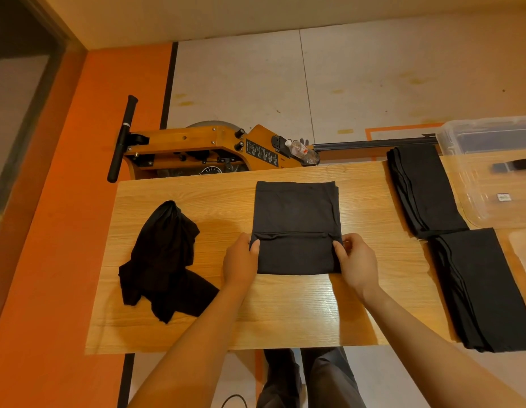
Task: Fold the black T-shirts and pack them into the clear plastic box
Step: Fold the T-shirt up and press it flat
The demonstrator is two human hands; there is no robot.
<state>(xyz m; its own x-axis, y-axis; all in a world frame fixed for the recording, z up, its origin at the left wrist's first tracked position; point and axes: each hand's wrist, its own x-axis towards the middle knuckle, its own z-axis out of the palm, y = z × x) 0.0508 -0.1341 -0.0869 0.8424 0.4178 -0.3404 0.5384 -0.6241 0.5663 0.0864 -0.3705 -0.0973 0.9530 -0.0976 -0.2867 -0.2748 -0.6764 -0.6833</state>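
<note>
at the middle of the wooden table (285, 313) lies a black t-shirt (295, 213), folded to a tidy rectangle, its near third turned up over itself so a soft ridge of cloth runs straight across from side to side. the fabric is matte and dark, nearly free of creases, with layered edges showing along its right side.

the left hand (241, 260) sits at the left end of that ridge, thumb on top of the cloth and fingers tucked under the edge, pinching the fold. the right hand (357, 260) mirrors it at the right end, thumb and curled fingers closed on the shirt's edge. both hands are mostly closed, each gripping a corner of the turned-up flap, with the shirt stretched flat between them and the rest of it reaching away toward the table's far edge.

to the left, well apart from the hands, a crumpled black shirt (164, 263) lies in a loose heap. to the right, two folded stacks (423, 189) and (485, 290) lie one behind the other, each seemingly several shirts deep, though the dark layers are hard to count. the clear plastic box (491, 134) stands at the far right corner, just beyond the farther stack, with what looks like its lid (491, 201) lying flat in front of it.
</note>
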